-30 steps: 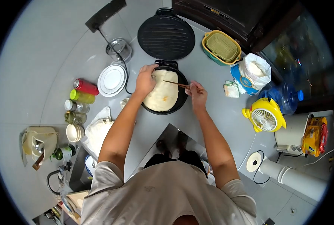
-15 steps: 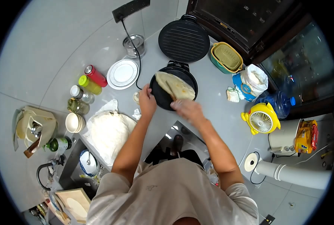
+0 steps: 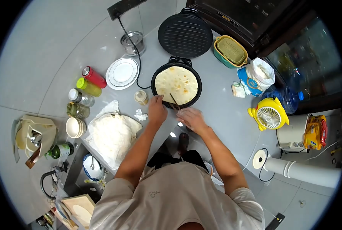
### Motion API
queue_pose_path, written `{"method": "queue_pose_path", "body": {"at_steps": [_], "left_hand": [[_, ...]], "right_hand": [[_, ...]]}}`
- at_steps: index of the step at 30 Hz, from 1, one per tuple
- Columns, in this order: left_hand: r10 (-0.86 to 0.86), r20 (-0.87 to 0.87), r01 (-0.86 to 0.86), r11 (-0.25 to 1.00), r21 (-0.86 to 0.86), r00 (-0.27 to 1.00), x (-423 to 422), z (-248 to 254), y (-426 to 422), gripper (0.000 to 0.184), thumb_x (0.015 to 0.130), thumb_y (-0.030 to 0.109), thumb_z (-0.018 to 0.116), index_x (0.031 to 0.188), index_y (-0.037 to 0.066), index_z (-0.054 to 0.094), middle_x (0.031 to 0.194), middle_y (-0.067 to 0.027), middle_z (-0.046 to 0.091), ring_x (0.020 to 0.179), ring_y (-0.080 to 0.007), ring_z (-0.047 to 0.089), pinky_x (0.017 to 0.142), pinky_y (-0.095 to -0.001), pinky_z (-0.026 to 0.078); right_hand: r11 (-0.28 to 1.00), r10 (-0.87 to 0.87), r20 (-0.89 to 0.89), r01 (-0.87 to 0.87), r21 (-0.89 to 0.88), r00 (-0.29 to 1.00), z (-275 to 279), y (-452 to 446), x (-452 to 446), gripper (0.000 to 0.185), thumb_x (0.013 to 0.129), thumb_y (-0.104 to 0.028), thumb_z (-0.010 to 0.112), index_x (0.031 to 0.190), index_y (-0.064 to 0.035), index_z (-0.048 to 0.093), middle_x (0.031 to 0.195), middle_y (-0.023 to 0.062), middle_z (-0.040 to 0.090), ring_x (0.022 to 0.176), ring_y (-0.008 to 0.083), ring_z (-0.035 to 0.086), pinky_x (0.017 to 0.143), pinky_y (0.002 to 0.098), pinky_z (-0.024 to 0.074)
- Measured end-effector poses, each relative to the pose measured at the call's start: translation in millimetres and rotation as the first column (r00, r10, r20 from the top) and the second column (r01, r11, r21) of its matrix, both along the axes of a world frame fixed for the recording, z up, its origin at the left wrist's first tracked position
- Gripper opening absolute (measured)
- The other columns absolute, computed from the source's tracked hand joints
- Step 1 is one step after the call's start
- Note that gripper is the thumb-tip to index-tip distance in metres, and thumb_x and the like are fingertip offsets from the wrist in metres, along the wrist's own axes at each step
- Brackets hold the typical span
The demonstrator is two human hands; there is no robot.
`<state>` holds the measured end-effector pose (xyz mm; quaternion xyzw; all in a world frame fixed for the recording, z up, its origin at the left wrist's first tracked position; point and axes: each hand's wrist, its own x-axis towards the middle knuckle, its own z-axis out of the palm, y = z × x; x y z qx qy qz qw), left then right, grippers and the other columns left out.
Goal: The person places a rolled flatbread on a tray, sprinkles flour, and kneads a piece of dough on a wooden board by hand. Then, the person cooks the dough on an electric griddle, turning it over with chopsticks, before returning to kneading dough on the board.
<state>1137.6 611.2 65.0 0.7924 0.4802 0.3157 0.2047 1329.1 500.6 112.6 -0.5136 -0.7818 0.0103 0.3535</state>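
Note:
A round, pale flatbread [image 3: 176, 82] with browned spots lies flat in the black electric griddle [image 3: 154, 78]. My left hand [image 3: 158, 110] is at the griddle's near left rim, its fingers closed in a pinch at the flatbread's edge. Dark chopsticks [image 3: 173, 99] are in my right hand [image 3: 192, 118], which is closed around them at the near rim. Their tips reach over the flatbread. Hinged open behind the pan is the ribbed griddle lid [image 3: 185, 35].
Left of the griddle are a small jar [image 3: 141, 97], a stacked white plate [image 3: 122, 73], several bottles and a white cloth bundle [image 3: 113, 134]. A green-yellow basket [image 3: 230, 51], a flour bag [image 3: 256, 76] and a yellow fan [image 3: 269, 117] stand right. A power cord [image 3: 139, 63] runs beside the griddle.
The flatbread was raised and folded on the chopsticks; now it is spread flat across the griddle. My right hand has drawn back toward the near rim, and my left hand has moved along it.

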Motion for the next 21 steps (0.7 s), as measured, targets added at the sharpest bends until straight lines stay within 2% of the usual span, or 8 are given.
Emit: {"method": "queue_pose_path", "body": {"at_steps": [1,4,7,10,11,14,19,21], "left_hand": [[-0.001,-0.048,0.002,1.000,0.015,0.999,1,0,2,0.050,0.080,-0.006,0.063,0.129,0.003,0.068,0.123,-0.0153,0.066,0.112,-0.0384,0.061,0.099,-0.0475,0.051],[-0.051,-0.211,0.053,0.999,0.008,0.976,2,-7,10,0.043,0.082,0.000,0.064,0.124,0.005,0.073,0.119,-0.0116,0.069,0.114,-0.0357,0.060,0.101,-0.0462,0.049],[-0.105,-0.322,0.117,0.993,0.016,0.941,10,-12,13,0.033,0.083,0.006,0.066,0.114,0.006,0.077,0.112,-0.0086,0.072,0.113,-0.0340,0.059,0.098,-0.0442,0.049],[-0.116,-0.421,0.113,0.993,-0.032,0.899,20,-9,12,0.024,0.084,0.012,0.067,0.105,0.006,0.078,0.108,-0.0069,0.073,0.111,-0.0325,0.059,0.094,-0.0445,0.049],[-0.121,-0.454,0.117,0.992,-0.036,0.883,22,-7,12,0.022,0.084,0.012,0.067,0.103,0.007,0.077,0.108,-0.0069,0.073,0.112,-0.0319,0.059,0.093,-0.0444,0.049],[-0.131,-0.550,0.125,0.991,-0.048,0.825,26,-9,15,0.017,0.085,0.013,0.066,0.098,0.009,0.077,0.108,-0.0067,0.074,0.112,-0.0299,0.059,0.092,-0.0438,0.048],[-0.102,-0.662,0.137,0.991,0.001,0.743,31,-10,26,0.016,0.087,0.014,0.063,0.096,0.012,0.077,0.107,-0.0057,0.074,0.111,-0.0278,0.058,0.090,-0.0420,0.045],[-0.082,-0.658,0.123,0.992,0.017,0.749,36,-7,31,0.017,0.087,0.014,0.062,0.095,0.011,0.077,0.107,-0.0056,0.074,0.109,-0.0280,0.058,0.089,-0.0422,0.045]], "right_hand": [[1.000,-0.011,-0.026,0.010,-0.028,1.000,7,-9,1,0.017,0.088,-0.016,0.083,0.103,-0.0099,0.077,0.101,0.0032,0.078,0.096,0.0257,0.074,0.080,0.0369,0.0615],[0.992,-0.124,-0.310,0.110,-0.062,0.942,2,-26,16,0.017,0.089,-0.017,0.083,0.102,-0.0073,0.079,0.102,0.0071,0.080,0.092,0.0270,0.075,0.081,0.0378,0.0606],[0.886,-0.462,-0.451,0.424,-0.189,0.764,-6,-16,32,0.015,0.093,-0.016,0.081,0.102,-0.0048,0.080,0.105,0.0110,0.080,0.093,0.0289,0.075,0.085,0.0393,0.0599],[0.861,-0.499,-0.407,0.490,-0.136,0.765,-8,6,54,0.016,0.096,-0.016,0.078,0.107,-0.0047,0.080,0.108,0.0115,0.080,0.094,0.0296,0.075,0.087,0.0402,0.0598],[0.853,-0.522,-0.365,0.488,-0.188,0.771,-8,7,58,0.014,0.096,-0.016,0.077,0.105,-0.0064,0.080,0.108,0.0107,0.079,0.094,0.0301,0.075,0.086,0.0399,0.0601],[0.879,-0.477,-0.202,0.459,-0.130,0.855,-13,0,63,0.011,0.096,-0.016,0.077,0.104,-0.0085,0.080,0.108,0.0100,0.079,0.093,0.0307,0.074,0.084,0.0403,0.0606],[0.879,-0.473,-0.202,0.446,-0.165,0.858,-6,-19,58,0.009,0.096,-0.014,0.076,0.103,-0.0098,0.080,0.105,0.0095,0.079,0.091,0.0310,0.074,0.078,0.0409,0.0604],[0.891,-0.454,-0.216,0.435,-0.133,0.864,-1,-20,62,0.008,0.096,-0.014,0.076,0.102,-0.0092,0.079,0.104,0.0096,0.079,0.091,0.0306,0.074,0.077,0.0407,0.0601]]}}
